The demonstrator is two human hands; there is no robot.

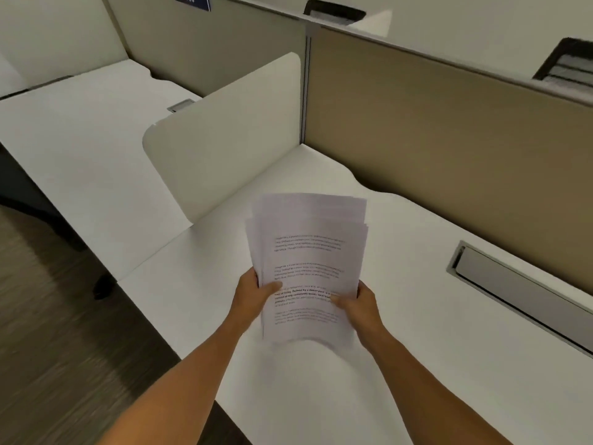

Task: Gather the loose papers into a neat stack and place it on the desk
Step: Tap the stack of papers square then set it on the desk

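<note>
The desk (417, 364) lies bare beneath the papers (308, 252), which are held above its middle, left of the cable tray (513, 284). Far edges are fanned, not flush. The left hand (253, 295) and right hand (356, 305) pinch the near corners, thumbs on top. Recommended: loosen the pinch, tap the edges on the desk, then lay flat.

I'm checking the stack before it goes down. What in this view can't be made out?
- Papers: printed text too blurred to read; sheet count unclear, edges overlap.
- Left hand and right hand: fingers hidden behind the sheets.
- Blue sign: cut off by the top edge.
- Desk under the stack: covered.
</note>
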